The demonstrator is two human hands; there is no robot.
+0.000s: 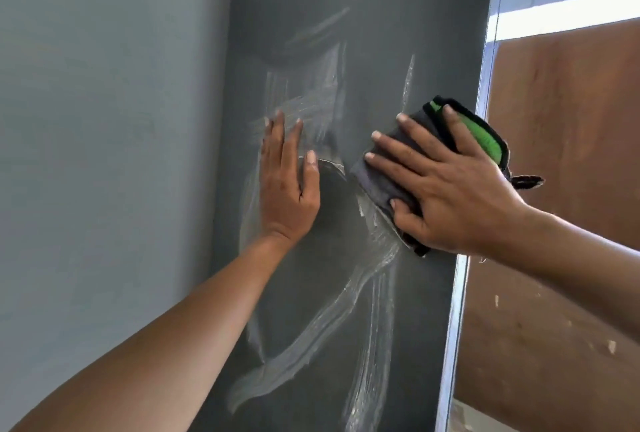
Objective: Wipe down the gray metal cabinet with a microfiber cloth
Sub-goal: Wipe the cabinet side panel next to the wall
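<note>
Gray cabinet [346, 16] looks maybe half wiped: right hand [450, 185] presses the folded cloth [481, 133] flat-fingered, left hand [287, 185] open against it, streaks [367, 293] toward 6 o'clock.

pale gray wall [104, 154] left, brown board [561, 172] rt

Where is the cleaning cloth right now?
The cloth lies under the right hand, pressed flat on the gray cabinet near its right edge.
</note>
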